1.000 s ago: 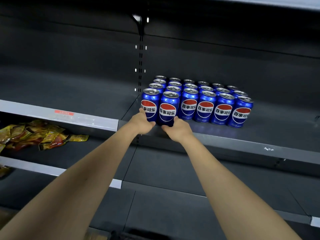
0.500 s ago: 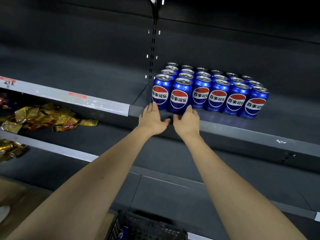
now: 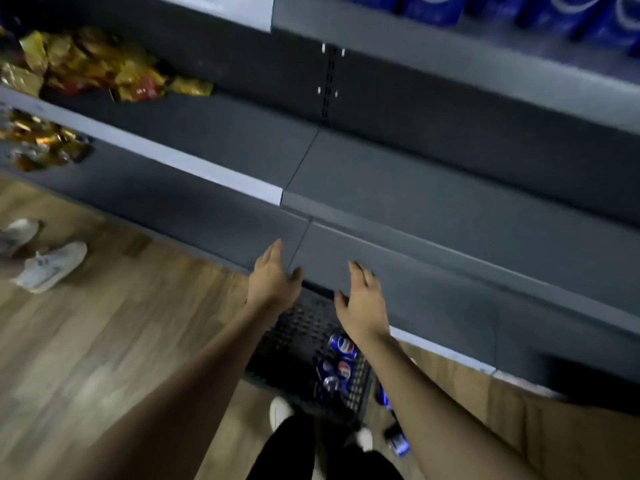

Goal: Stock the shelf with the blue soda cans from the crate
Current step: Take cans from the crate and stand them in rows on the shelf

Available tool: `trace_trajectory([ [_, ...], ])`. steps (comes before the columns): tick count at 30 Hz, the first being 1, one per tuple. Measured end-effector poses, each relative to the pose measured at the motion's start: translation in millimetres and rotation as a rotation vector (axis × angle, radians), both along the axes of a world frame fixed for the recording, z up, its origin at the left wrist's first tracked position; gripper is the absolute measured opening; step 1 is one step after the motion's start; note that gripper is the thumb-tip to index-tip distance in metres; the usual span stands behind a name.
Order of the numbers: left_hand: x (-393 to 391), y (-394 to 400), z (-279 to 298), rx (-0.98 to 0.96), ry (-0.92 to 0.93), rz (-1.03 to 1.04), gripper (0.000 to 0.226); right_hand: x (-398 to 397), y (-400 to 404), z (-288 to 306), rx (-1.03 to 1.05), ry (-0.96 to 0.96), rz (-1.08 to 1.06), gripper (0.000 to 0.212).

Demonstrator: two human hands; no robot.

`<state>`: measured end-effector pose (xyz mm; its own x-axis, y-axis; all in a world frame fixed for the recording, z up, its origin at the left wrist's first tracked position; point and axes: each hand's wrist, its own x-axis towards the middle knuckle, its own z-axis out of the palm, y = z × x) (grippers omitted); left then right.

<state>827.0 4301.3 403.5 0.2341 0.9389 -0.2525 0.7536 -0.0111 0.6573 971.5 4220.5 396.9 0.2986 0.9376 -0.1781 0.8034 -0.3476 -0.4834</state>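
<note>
A black crate [image 3: 294, 344] stands on the floor below me, with a few blue soda cans [image 3: 341, 344] lying at its right side. My left hand [image 3: 272, 277] and my right hand [image 3: 362, 303] hover above the crate, both empty with relaxed, spread fingers. The bottoms of the stocked blue cans [image 3: 561, 15] show on the grey shelf [image 3: 450, 50] at the top right, blurred. One or two more blue cans [image 3: 398, 443] lie on the floor to the right of the crate.
Lower grey shelves [image 3: 433, 206] run across the middle. Yellow and red snack packets [image 3: 104, 71] lie on the left shelves. Another person's white shoes [image 3: 48, 265] stand on the wooden floor at left. My own legs and shoes [image 3: 280, 414] are below.
Both hands have let go of the front cans and dropped from the shelf down toward the crate. My view has tilted down to the floor.
</note>
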Motion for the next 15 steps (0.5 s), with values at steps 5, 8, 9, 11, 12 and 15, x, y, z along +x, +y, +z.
trace_trajectory([
  [5,-3.5,-43.4,-86.1,-0.166,0.15,0.016,0.057,16.8,-55.0,-75.3,-0.272,-0.047,0.07,0.071],
  [8,4.1,-75.1,-136.6,-0.292,0.23,-0.02,0.072,31.1,-83.6,-117.0,-0.374,-0.059,0.093,0.074],
  [9,8.3,-87.2,-151.1,-0.319,0.258,-0.03,0.075,35.1,-91.8,-129.7,-0.4,-0.059,0.096,0.075],
  [11,17.5,-110.1,-178.6,-0.362,0.311,-0.057,0.078,42.2,-105.0,-154.4,-0.445,-0.07,0.115,0.076],
  [12,21.8,-121.1,-192.8,-0.382,0.336,-0.078,0.079,45.0,-109.9,-166.4,-0.473,-0.082,0.136,0.076],
  [15,33.1,-147.1,-233.0,-0.448,0.402,-0.14,0.079,50.4,-118.0,-207.9,-0.524,-0.1,0.193,0.078],
])
